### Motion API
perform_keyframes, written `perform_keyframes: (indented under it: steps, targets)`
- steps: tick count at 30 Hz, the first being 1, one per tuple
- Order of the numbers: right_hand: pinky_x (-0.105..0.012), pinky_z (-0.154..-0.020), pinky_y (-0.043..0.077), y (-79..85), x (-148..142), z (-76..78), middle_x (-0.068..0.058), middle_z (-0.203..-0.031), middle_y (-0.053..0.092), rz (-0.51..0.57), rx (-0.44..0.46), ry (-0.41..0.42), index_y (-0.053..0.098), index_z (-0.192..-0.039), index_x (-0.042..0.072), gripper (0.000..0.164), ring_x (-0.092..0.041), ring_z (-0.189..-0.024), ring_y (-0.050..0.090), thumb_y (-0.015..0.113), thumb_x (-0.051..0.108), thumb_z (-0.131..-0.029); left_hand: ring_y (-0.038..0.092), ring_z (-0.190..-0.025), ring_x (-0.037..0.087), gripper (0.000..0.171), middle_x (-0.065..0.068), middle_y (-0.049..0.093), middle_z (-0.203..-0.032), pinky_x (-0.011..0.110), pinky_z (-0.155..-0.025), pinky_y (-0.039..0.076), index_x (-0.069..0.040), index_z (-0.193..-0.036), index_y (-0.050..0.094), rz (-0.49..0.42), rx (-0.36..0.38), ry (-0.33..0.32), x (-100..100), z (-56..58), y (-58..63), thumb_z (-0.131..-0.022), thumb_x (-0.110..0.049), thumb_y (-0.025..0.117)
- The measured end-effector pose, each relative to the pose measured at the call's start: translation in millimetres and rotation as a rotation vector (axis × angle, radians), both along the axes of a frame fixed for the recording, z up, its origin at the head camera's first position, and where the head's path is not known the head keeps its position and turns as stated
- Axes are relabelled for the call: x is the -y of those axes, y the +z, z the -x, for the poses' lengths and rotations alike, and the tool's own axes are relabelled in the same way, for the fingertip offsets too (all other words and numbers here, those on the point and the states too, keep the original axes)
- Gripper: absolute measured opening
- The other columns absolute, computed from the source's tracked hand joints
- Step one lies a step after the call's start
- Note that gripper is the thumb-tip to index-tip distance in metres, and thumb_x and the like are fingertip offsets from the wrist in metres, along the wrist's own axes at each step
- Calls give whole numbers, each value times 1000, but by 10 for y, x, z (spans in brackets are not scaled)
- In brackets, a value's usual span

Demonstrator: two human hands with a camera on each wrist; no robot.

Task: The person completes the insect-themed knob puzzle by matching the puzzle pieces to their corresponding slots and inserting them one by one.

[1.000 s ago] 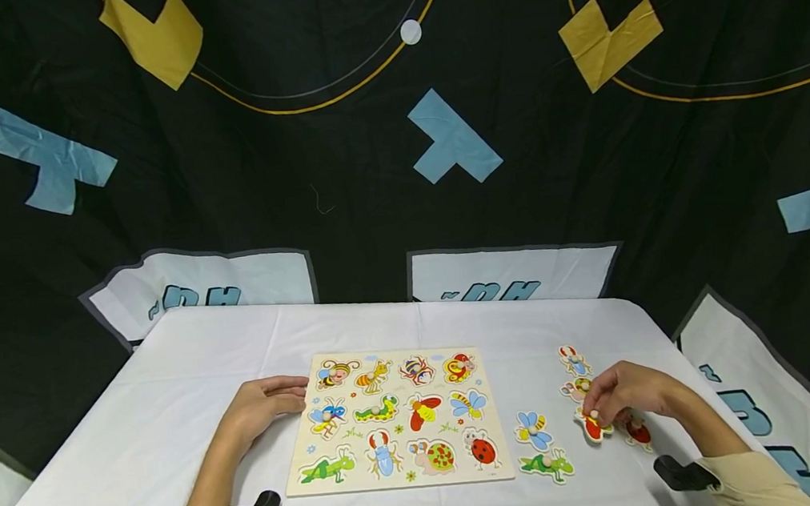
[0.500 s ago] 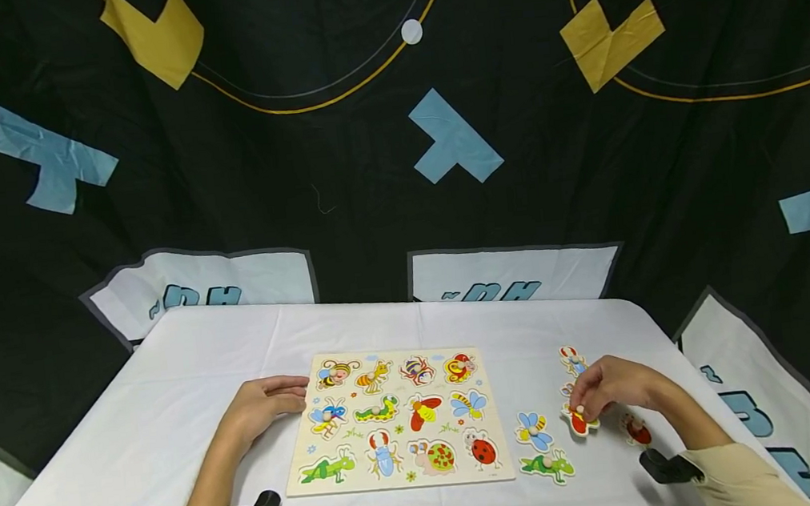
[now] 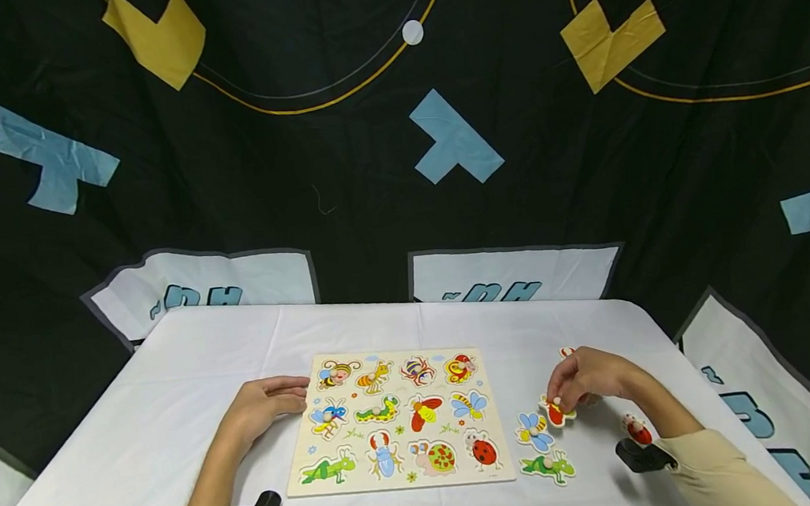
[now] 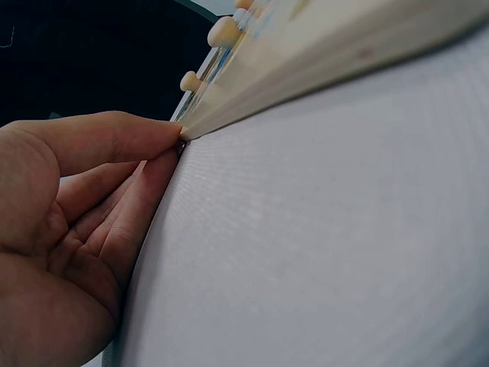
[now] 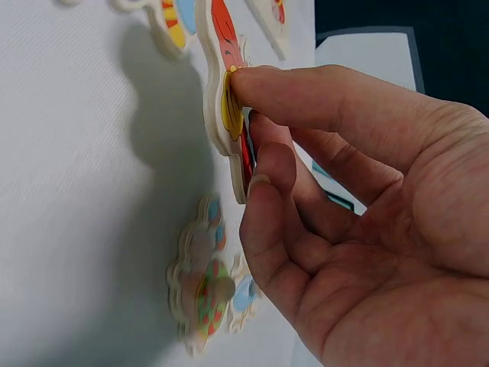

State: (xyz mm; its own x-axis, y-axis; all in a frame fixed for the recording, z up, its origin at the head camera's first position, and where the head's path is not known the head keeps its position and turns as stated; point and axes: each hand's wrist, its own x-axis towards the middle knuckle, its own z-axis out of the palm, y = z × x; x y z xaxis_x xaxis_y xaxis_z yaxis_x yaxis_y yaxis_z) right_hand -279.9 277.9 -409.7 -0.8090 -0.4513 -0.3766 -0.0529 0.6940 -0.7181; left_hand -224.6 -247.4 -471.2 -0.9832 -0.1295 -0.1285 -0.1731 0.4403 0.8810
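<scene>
My right hand (image 3: 589, 377) pinches a red-and-yellow winged-insect puzzle piece (image 3: 555, 412) between thumb and fingers. In the right wrist view the piece (image 5: 231, 115) is tilted on edge, raised over the cloth with a shadow beside it. My left hand (image 3: 263, 410) lies by the left edge of the wooden insect puzzle board (image 3: 353, 482). Its extended fingertips (image 4: 168, 138) touch the board's edge at a corner. Several pictures on the board's upper left carry knobbed pieces. Just below the held piece lie a blue-winged bee piece (image 3: 533, 432) and a green grasshopper piece (image 3: 548, 465).
A ladybug piece (image 3: 636, 429) lies under the right forearm. The right hand mostly hides a snail piece (image 5: 210, 302) and a blue beetle piece (image 5: 244, 294) in the head view. A white cloth covers the table (image 3: 191, 368); a black curtain (image 3: 342, 194) hangs behind.
My right hand has moved left and slightly away from me, carrying the red-and-yellow insect piece toward the bee piece. The ladybug piece is more exposed. The left hand stays at the board.
</scene>
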Motion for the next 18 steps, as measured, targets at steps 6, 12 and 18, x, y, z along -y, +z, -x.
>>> perform_keyframes:
  steps: [6, 12, 18]
  targets:
    - [-28, -57, 38, -3, 149, 24, 1, -76, 67, -21, -17, -12, 78, -93, 6, 20, -15, -67, 51, 79, 6, -73, 63, -117, 27, 47, 7, 77, -113, 49, -106, 40, -8, -127, 71, 7, -1, -3, -1, 4, -2, -81, -17, 80]
    - [-30, -63, 42, -1, 289, 35, 1, -78, 68, -1, -28, 1, 77, -93, 3, 21, -15, -70, 54, 80, 5, -72, 64, -115, 24, 47, 6, 77, -113, 47, -105, 40, -9, -127, 71, 18, -2, -10, -1, 0, 14, -81, -18, 80]
    - [-31, -66, 46, -15, 444, 64, 1, -78, 70, 4, -34, -5, 77, -91, 3, 20, -14, -70, 56, 81, 4, -71, 65, -113, 22, 47, 6, 77, -112, 45, -104, 40, -8, -126, 72, 14, -6, -6, -5, 4, 18, -80, -17, 81]
